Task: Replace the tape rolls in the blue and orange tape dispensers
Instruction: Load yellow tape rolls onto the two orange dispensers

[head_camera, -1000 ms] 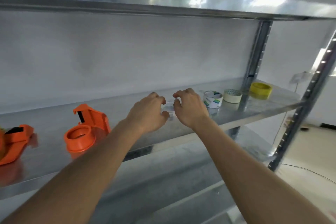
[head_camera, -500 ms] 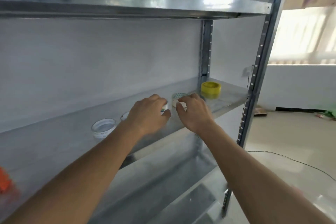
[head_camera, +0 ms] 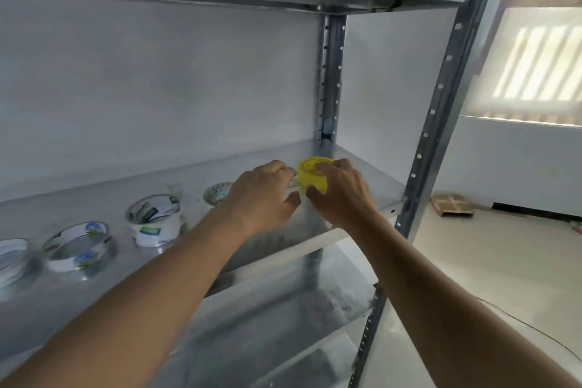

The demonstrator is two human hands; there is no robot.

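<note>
We see both arms reaching to the right end of a metal shelf (head_camera: 362,180). The right hand (head_camera: 341,195) grasps the yellow tape roll (head_camera: 310,175): its fingers (head_camera: 330,167) curl over the top edge of the roll and its thumb presses the near side from below, so the roll sits between them. The roll looks tilted, its open centre turned toward us, and we cannot tell if it touches the shelf. The left hand (head_camera: 263,195) is just beside the roll on its left side. Its fingers are loosely bent with the thumb pointing at the right thumb, and we see nothing held in them; whether the fingertips touch the roll we cannot tell.

Further left on the same shelf stand other rolls in a row: a small patterned roll (head_camera: 217,194) partly hidden behind the left wrist, a white roll with green labels (head_camera: 156,221), a clear roll with a blue and white core (head_camera: 78,249), and one more clear roll (head_camera: 12,257) at the picture edge. On the floor to the right lies a cardboard piece (head_camera: 452,204).
</note>
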